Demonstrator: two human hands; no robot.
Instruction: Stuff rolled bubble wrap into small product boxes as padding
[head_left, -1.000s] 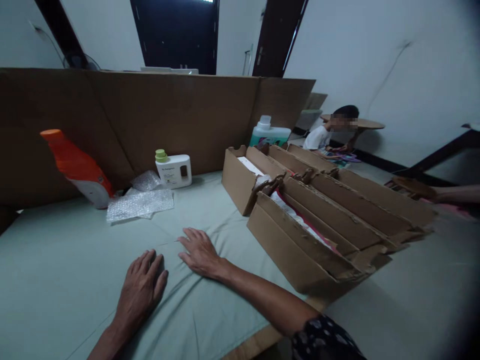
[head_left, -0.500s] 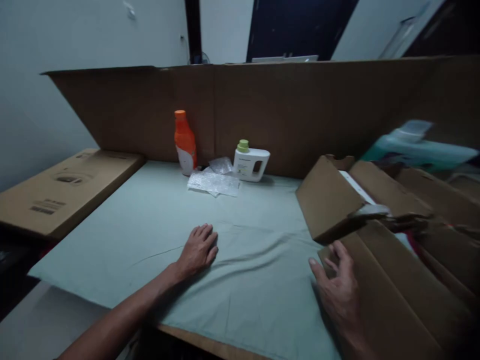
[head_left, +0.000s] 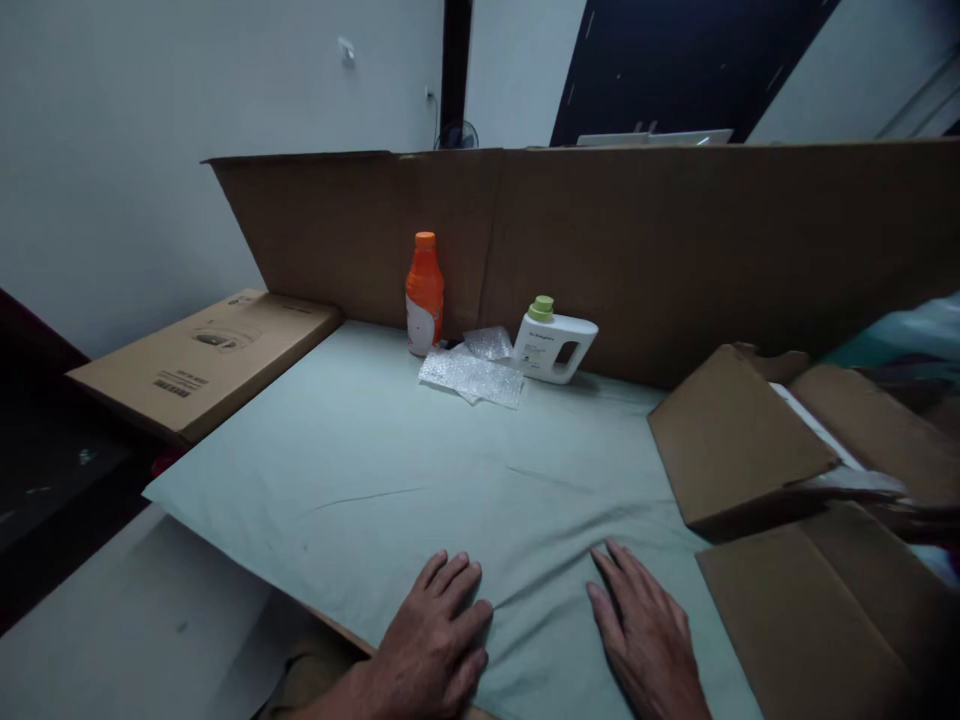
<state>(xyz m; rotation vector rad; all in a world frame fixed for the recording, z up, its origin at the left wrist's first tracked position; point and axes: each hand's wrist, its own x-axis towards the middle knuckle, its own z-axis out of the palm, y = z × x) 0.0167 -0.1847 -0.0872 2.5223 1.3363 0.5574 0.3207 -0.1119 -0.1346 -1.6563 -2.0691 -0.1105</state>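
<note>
My left hand (head_left: 435,640) lies on the pale green cloth (head_left: 360,440) near the table's front edge, fingers apart and holding nothing. To its right, my right hand (head_left: 646,630) rests on the same cloth with its fingers stretched forward, also with nothing in it. Wrinkles run through the cloth between the two hands. Farther back stand an orange bottle (head_left: 425,290) with a white label and a white jug (head_left: 556,345) with a green cap and a handle. Bubble wrap (head_left: 472,374) lies flat in front of them.
A tall cardboard panel (head_left: 585,230) closes off the back. At right are open cardboard boxes (head_left: 742,440) with things inside and a blurred teal container (head_left: 900,330) behind. A flat printed carton (head_left: 210,360) lies at the left, and a white surface (head_left: 150,600) sits lower down.
My left hand has drawn back toward the front edge. My right hand has left the cardboard box's side and moved onto the cloth. The view has swung left.
</note>
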